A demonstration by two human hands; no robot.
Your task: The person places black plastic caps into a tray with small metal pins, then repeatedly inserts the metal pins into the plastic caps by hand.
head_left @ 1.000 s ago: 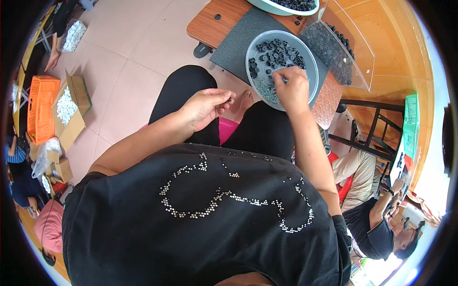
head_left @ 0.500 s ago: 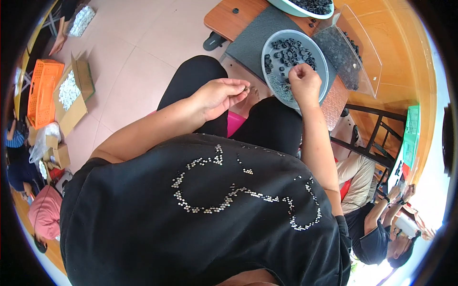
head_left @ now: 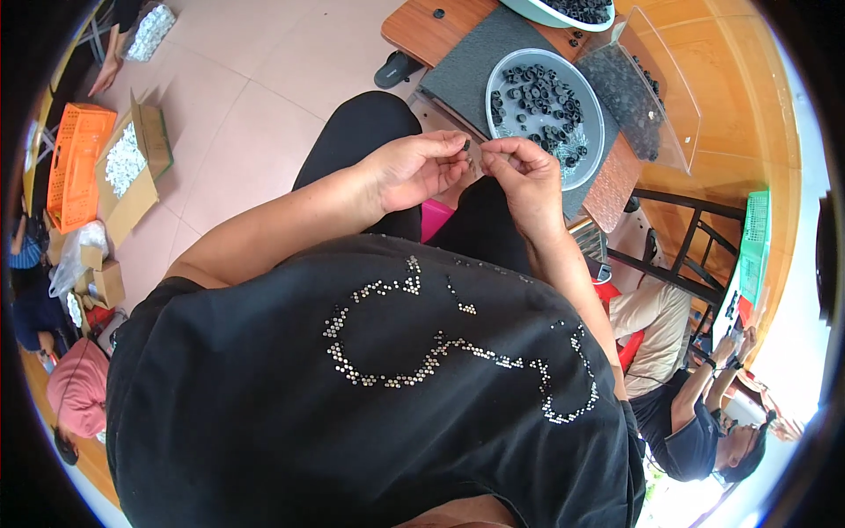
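Over my lap, my left hand (head_left: 414, 173) is closed in a pinch on a small black part (head_left: 466, 144) between thumb and forefinger, its other fingers loosely curled. Just to its right, my right hand (head_left: 528, 180) pinches with thumb and forefinger. What that pinch holds is too small to make out. The two sets of fingertips nearly meet. Behind the right hand stands a round pale basin (head_left: 591, 114) with many small black parts (head_left: 547, 95) and a heap of thin, shiny little pieces (head_left: 576, 143) in it.
The basin stands on a dark grey mat (head_left: 458, 77) over a brown wooden board (head_left: 422, 33). A second basin (head_left: 563, 21) lies beyond it, a clear plastic box (head_left: 656, 97) to the right. At left are an orange crate (head_left: 77, 167) and a cardboard box (head_left: 154, 141). Co-workers sit at both sides.
My right hand has come out of the basin, moving left and nearer to me, up to my left hand. The left hand has stayed nearly in place, still pinching.
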